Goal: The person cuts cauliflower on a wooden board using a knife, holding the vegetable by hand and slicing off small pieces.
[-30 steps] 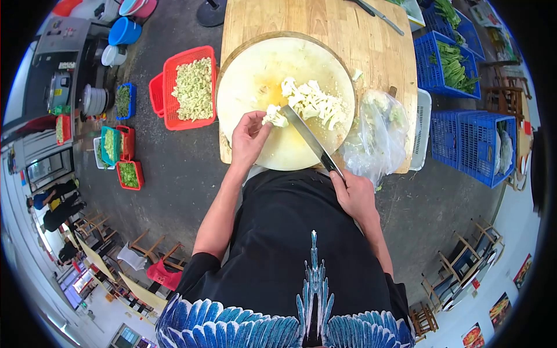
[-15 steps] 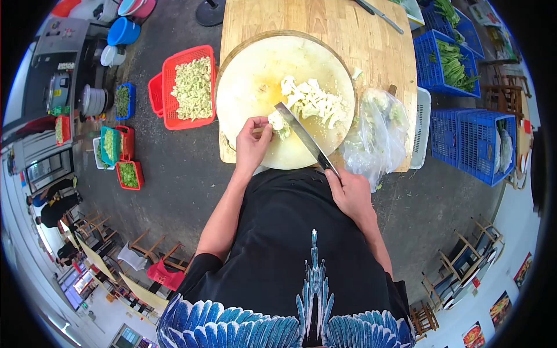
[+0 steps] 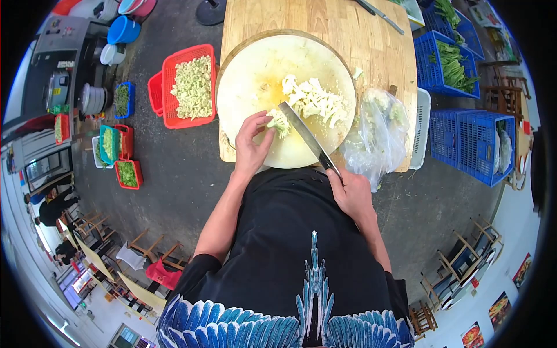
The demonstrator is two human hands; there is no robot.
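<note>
A round chopping board (image 3: 249, 69) lies on the wooden table. My right hand (image 3: 353, 194) grips the dark handle of a kitchen knife (image 3: 306, 135), whose long blade slants up and left over the board. Left of the blade sits a cauliflower floret (image 3: 280, 123). Beside that floret is my left hand (image 3: 252, 148), thumb and fingers apart, fingertips close to it or just touching. Cut cauliflower pieces (image 3: 316, 101) are heaped to the right of the knife tip, with small crumbs around them.
A clear plastic bag (image 3: 377, 136) with cauliflower lies at the table's (image 3: 371, 58) right edge. Another knife (image 3: 380, 16) rests at the far side. A red basket (image 3: 168, 87) of chopped cauliflower stands left of the table. Blue crates (image 3: 458, 136) stand to the right.
My left fingers have spread and loosened from the cauliflower floret, which has turned slightly. The knife has shifted very slightly, still in my right hand.
</note>
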